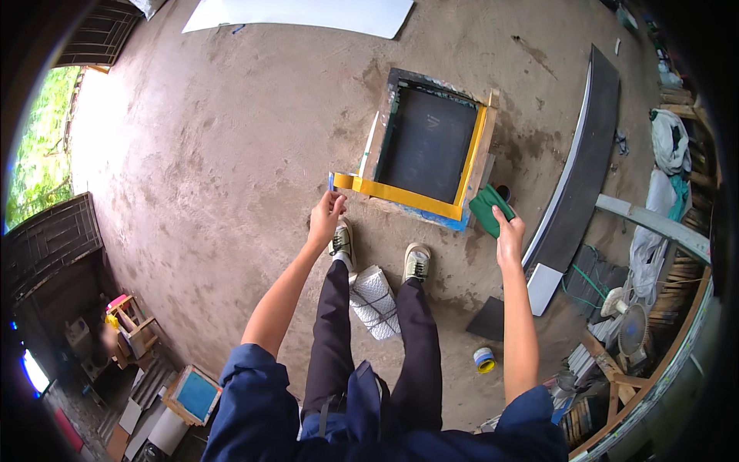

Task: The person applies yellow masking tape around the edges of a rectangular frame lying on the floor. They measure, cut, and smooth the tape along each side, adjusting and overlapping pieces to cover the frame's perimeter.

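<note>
A wooden screen printing frame (489,131) with a dark mesh (428,143) lies on the floor ahead of my feet. Yellow tape (408,195) runs along its right and near inner edges, and its left end sticks out past the frame and curls. My left hand (327,215) is closed at that loose end, its fingertips pinched beside a small blue strip (332,182); exactly how the tape sits in the fingers is hard to make out. In my right hand (509,233), by the frame's near right corner, is a folded green cloth (489,209).
A white bubble-textured bundle (375,303) tied with dark cord lies between my feet. To the right are a long dark panel (579,169), a yellow and blue can (484,360) and a fan (633,329). A white sheet (300,15) lies at the far side.
</note>
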Action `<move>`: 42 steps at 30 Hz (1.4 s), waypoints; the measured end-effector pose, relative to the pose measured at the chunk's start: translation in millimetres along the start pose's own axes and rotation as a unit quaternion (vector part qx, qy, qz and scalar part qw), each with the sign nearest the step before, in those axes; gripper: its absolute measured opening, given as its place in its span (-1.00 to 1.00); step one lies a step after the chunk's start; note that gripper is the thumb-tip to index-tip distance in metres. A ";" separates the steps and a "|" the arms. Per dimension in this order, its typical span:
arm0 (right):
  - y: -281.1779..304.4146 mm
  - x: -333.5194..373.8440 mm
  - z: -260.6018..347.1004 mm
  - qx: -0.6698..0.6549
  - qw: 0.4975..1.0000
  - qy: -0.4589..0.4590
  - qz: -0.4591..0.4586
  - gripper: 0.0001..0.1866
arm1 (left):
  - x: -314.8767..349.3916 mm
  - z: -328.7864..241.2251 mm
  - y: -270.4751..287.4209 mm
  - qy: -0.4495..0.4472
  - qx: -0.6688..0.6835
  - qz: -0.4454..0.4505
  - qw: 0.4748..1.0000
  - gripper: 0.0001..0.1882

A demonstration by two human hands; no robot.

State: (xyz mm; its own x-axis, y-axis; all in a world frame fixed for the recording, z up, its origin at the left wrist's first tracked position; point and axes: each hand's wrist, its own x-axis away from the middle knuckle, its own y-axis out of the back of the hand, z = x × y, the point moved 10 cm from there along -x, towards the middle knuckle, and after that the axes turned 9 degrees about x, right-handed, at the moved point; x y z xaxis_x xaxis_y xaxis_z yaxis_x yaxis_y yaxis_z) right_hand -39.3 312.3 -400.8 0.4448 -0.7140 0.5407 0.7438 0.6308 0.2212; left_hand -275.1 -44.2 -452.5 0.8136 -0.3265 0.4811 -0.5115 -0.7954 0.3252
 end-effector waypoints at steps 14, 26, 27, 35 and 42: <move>-72.9 -60.0 -145.2 0.213 0.960 0.183 -0.005 -0.71 | -89.4 106.9 -78.6 -0.336 -0.147 -0.051 0.929 -0.85; -281.7 -59.2 -152.5 0.190 0.889 0.377 0.177 -0.78 | -114.9 171.3 -65.5 -0.497 -0.224 0.036 0.838 -0.70; -291.4 -57.9 -150.8 0.203 0.884 0.384 0.170 -0.80 | -112.8 171.3 -62.7 -0.498 -0.241 0.041 0.832 -0.68; -352.5 13.8 -188.1 0.369 0.611 0.683 0.155 -0.67 | -84.3 160.5 -41.3 -0.505 -0.279 0.090 0.811 -0.67; -324.8 28.9 -243.7 0.482 0.440 0.749 0.112 -0.54 | -75.7 157.2 -54.4 -0.508 -0.289 0.131 0.801 -0.72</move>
State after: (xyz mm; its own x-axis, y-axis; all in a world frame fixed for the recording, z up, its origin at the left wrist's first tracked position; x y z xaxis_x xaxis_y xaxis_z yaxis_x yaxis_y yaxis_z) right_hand -146.5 12.7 -654.8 0.8205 0.4555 -0.3453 0.3605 0.0565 0.9310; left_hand -265.4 -56.5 -634.6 0.3126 -0.9238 -0.2212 -0.5049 -0.3588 0.7851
